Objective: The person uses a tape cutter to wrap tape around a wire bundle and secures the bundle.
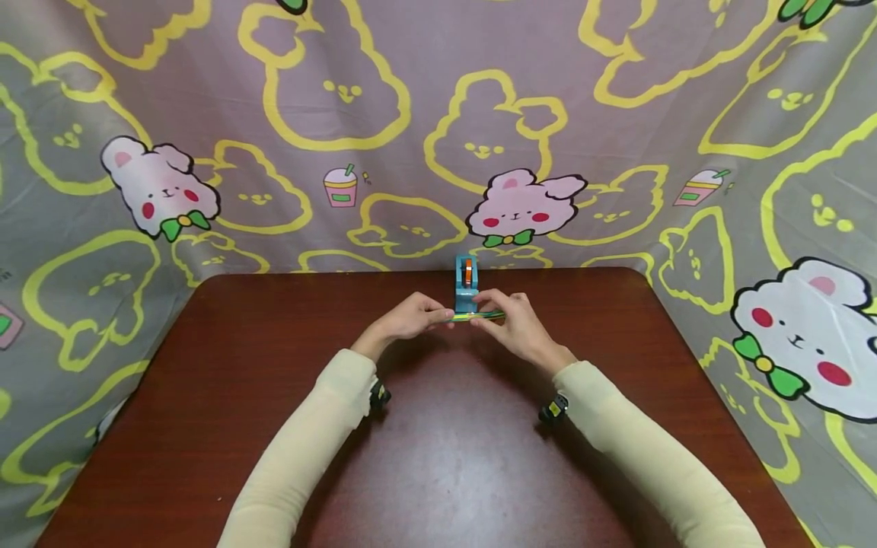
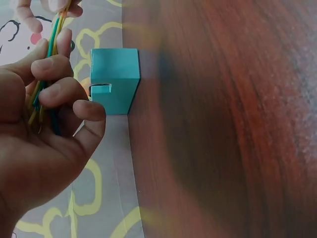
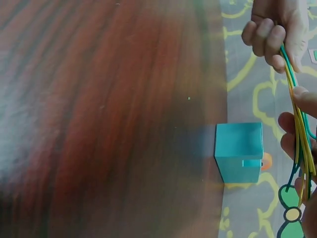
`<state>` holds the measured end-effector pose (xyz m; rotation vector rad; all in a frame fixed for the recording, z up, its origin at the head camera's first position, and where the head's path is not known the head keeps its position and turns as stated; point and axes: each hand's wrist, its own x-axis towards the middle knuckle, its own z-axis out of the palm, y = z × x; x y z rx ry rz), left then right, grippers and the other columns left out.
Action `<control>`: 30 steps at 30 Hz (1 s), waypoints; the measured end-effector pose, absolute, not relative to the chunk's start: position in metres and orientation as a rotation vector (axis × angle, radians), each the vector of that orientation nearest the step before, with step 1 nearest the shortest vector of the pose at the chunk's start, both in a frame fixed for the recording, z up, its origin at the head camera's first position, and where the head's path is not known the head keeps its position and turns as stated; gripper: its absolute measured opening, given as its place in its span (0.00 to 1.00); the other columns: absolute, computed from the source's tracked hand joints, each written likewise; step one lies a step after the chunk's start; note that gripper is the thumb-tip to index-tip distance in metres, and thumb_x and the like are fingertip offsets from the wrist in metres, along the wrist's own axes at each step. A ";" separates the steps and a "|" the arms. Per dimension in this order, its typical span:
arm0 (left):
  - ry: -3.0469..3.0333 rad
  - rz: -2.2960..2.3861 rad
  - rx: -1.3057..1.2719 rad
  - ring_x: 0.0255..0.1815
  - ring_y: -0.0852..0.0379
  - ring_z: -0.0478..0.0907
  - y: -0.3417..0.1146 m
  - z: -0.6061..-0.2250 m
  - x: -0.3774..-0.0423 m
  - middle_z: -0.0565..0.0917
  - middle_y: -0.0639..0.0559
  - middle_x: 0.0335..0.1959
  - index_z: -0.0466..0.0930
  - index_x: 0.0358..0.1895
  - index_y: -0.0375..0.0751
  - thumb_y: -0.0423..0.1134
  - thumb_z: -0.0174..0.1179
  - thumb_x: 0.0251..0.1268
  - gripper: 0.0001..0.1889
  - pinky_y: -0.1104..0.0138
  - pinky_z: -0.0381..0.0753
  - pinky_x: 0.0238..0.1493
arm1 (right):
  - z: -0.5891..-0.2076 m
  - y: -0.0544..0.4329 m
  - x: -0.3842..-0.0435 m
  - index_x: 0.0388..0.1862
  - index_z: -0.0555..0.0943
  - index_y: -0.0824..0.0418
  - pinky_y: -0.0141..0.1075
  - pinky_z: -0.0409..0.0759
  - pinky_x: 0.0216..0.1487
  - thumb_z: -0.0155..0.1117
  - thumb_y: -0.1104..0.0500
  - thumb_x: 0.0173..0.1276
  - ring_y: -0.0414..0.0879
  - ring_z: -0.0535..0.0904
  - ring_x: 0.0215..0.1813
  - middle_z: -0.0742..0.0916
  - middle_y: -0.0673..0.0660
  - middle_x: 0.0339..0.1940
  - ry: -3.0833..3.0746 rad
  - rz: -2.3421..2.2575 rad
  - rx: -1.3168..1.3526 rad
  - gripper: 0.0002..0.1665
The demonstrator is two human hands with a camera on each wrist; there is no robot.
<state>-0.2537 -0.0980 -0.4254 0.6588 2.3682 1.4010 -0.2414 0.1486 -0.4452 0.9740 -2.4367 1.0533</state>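
Observation:
A bundle of thin yellow and green strands (image 1: pixel 463 317) stretches between both hands over the far part of the table. My left hand (image 1: pixel 412 315) pinches its left end between thumb and fingers. On the other side, my right hand (image 1: pixel 517 326) holds it with thumb and fingertips. Long and slightly looped, the strands (image 3: pixel 299 124) run through the right fingers in the right wrist view. The left wrist view shows strand ends lying along the left palm. Just beyond the hands stands a teal tape dispenser (image 1: pixel 467 297) with an orange roll (image 1: pixel 469 272), partly overlapped by the right fingers.
The dark brown wooden table (image 1: pixel 438 441) reaches to a patterned cloth curtain (image 1: pixel 411 167) at the back and both sides. Dark wrist cameras (image 1: pixel 553 409) are worn below both sleeves.

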 end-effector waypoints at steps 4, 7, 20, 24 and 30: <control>2.367 1.431 0.635 0.17 0.64 0.56 -0.098 -0.425 -0.251 0.64 0.57 0.12 0.86 0.41 0.24 0.39 0.58 0.76 0.17 0.70 0.52 0.22 | -0.448 0.150 -0.240 0.50 0.83 0.56 0.48 0.63 0.51 0.80 0.62 0.57 0.44 0.83 0.41 0.89 0.50 0.41 -2.347 0.914 1.079 0.21; 2.367 1.447 0.624 0.17 0.63 0.56 -0.097 -0.424 -0.249 0.64 0.57 0.12 0.86 0.40 0.23 0.39 0.58 0.76 0.17 0.70 0.52 0.22 | -0.450 0.149 -0.240 0.48 0.86 0.56 0.49 0.65 0.50 0.80 0.64 0.55 0.44 0.82 0.42 0.89 0.49 0.40 -2.277 0.844 1.116 0.20; 2.428 1.466 0.676 0.17 0.63 0.57 -0.094 -0.426 -0.243 0.64 0.57 0.13 0.86 0.39 0.24 0.37 0.59 0.75 0.15 0.70 0.54 0.21 | -0.449 0.147 -0.236 0.49 0.89 0.59 0.50 0.67 0.47 0.78 0.65 0.58 0.47 0.81 0.38 0.87 0.54 0.33 -2.258 0.706 1.119 0.19; 2.453 1.460 0.720 0.17 0.62 0.58 -0.095 -0.427 -0.243 0.65 0.57 0.13 0.86 0.39 0.26 0.37 0.59 0.75 0.14 0.70 0.55 0.20 | -0.443 0.148 -0.233 0.53 0.88 0.57 0.49 0.67 0.49 0.75 0.62 0.63 0.47 0.80 0.39 0.86 0.54 0.34 -2.361 0.681 1.113 0.18; 2.584 1.336 0.818 0.20 0.62 0.62 -0.096 -0.425 -0.241 0.70 0.58 0.17 0.88 0.40 0.31 0.40 0.61 0.74 0.13 0.69 0.62 0.24 | -0.433 0.148 -0.233 0.53 0.88 0.55 0.48 0.67 0.48 0.70 0.58 0.70 0.44 0.82 0.40 0.87 0.49 0.37 -2.522 0.712 1.137 0.14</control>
